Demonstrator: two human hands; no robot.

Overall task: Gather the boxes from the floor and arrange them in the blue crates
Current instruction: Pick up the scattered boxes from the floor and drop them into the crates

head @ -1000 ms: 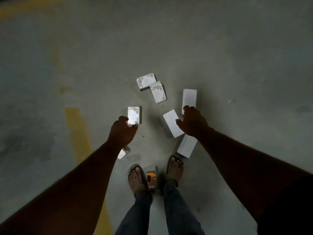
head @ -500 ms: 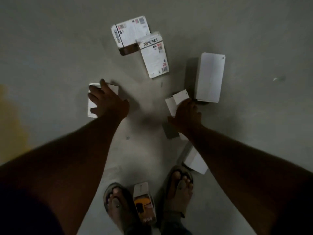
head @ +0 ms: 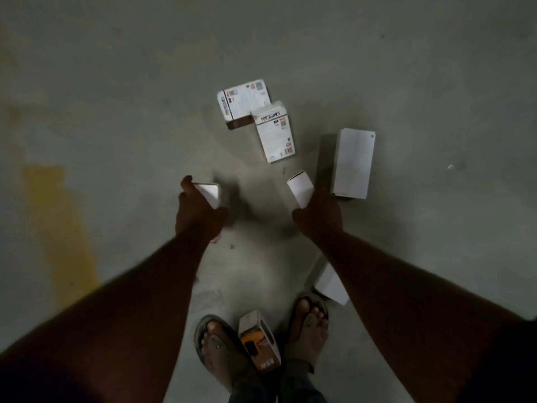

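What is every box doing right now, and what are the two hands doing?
left hand: grips small white box.
right hand: grips second white box, tilted.
Portronics box: flat on floor, touching printed box.
printed box: flat on floor.
long white box: on floor, untouched.
half-hidden white box: on floor, partly behind right forearm.
orange-picture box: on floor between feet.

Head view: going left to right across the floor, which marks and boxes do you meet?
Yellow floor mark → rounded white box gripped by the left hand → label-covered box → Portronics box → narrow white box gripped by the right hand → tall white box. Boxes by the feet overlap these, so omitted.
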